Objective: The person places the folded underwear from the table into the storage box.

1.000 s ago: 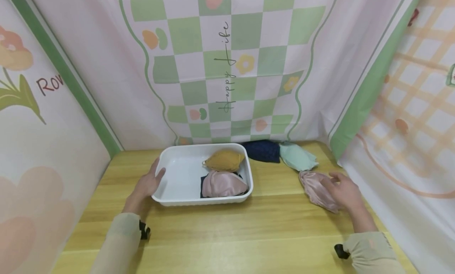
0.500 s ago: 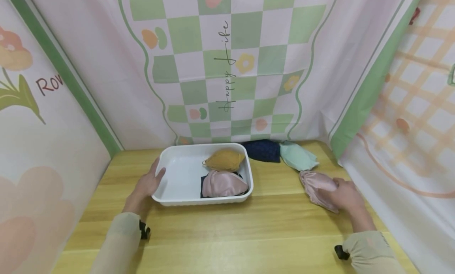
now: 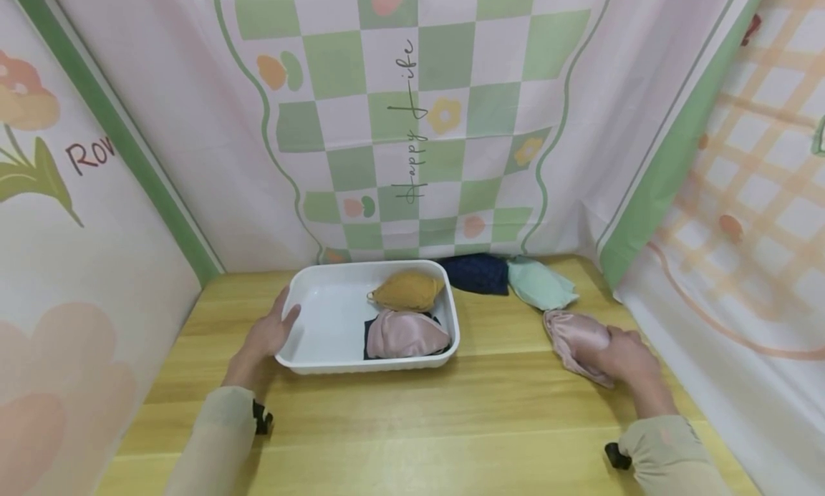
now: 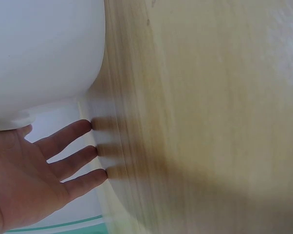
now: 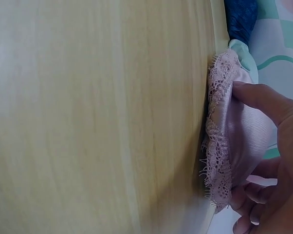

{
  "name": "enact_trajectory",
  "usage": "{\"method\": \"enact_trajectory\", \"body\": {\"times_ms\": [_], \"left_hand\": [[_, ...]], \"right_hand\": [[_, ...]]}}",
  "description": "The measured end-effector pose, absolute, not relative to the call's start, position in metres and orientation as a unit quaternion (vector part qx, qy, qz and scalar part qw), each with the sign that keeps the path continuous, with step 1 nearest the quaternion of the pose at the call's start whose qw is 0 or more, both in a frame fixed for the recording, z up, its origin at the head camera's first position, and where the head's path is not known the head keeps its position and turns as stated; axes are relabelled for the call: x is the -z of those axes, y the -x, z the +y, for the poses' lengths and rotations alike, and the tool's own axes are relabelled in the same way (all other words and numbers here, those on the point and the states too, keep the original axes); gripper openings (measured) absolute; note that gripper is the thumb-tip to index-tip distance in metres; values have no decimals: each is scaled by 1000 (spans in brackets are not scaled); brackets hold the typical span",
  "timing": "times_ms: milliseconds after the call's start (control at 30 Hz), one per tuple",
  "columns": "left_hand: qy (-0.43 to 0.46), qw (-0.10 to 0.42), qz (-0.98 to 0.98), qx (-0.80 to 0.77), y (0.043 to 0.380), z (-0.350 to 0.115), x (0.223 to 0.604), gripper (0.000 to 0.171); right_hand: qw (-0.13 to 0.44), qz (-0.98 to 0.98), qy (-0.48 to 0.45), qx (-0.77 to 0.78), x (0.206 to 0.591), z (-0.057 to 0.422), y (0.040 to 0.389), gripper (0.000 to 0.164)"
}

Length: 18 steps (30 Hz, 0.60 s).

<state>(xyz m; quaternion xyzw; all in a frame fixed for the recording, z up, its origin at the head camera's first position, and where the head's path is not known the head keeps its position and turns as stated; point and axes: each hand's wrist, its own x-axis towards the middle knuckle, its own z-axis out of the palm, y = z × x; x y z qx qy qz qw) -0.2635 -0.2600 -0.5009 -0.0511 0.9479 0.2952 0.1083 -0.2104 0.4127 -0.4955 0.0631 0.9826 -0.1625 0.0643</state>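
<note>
On the right of the table in the head view, a folded pink satin bra [image 3: 578, 333] is held by my right hand [image 3: 628, 360]. Its lace edge faces the wrist camera in the right wrist view, where the thumb presses on the satin [image 5: 248, 131] and the other fingers are partly hidden behind it. My left hand [image 3: 266, 333] rests at the left end of a white tray [image 3: 325, 321], thumb over the rim. Several of its fingers [image 4: 71, 134] stretch straight down to the wood in the left wrist view.
Inside the tray's right half lie a mustard folded bra [image 3: 407, 291] and another pink one [image 3: 406, 335] with dark fabric beneath. Navy [image 3: 477, 273] and mint [image 3: 540, 282] folded pieces lie along the back edge of the wooden table [image 3: 412, 424]. Printed curtains [image 3: 361, 124] enclose the sides and back.
My right hand has come down onto the pink bra and closed its fingers on it. The bra has barely shifted. My left hand and the tray have stayed in place.
</note>
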Motion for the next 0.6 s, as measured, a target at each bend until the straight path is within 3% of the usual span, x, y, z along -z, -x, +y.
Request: {"method": "enact_trajectory", "body": {"times_ms": [600], "left_hand": [[53,109,946,-300,262,-259,500,76]], "right_hand": [[49,986,-70,145,500,408,209,101]]}}
